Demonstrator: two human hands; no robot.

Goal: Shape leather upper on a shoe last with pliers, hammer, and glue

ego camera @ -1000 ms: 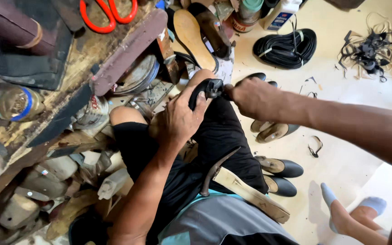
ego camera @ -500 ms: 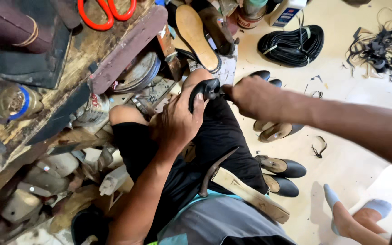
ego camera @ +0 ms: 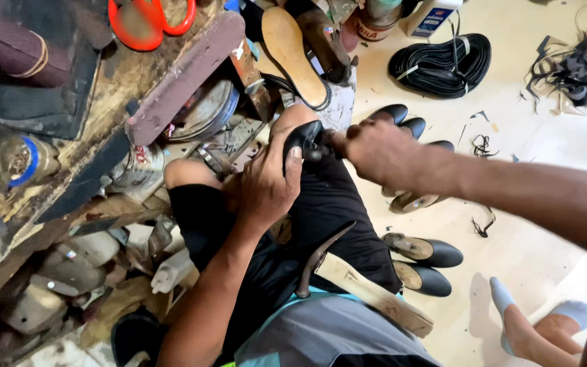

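Observation:
A black shoe (ego camera: 305, 138) rests on my right knee, over black shorts. My left hand (ego camera: 266, 183) clasps it from the near side, thumb on its top. My right hand (ego camera: 375, 153) is closed at the shoe's right end, gripping something small that I cannot make out. A hammer (ego camera: 348, 282) with a pale wooden handle lies across my lap, below both hands.
A cluttered wooden workbench (ego camera: 69, 156) fills the left, with red scissors (ego camera: 147, 20) and tins. A tan shoe sole (ego camera: 293, 54) lies ahead. Black shoes (ego camera: 422, 261) and a rubber coil (ego camera: 443, 64) lie on the floor. Another person's foot (ego camera: 531, 326) is at lower right.
The hands and the shoe hold the same pose on the knee. The view has shifted slightly.

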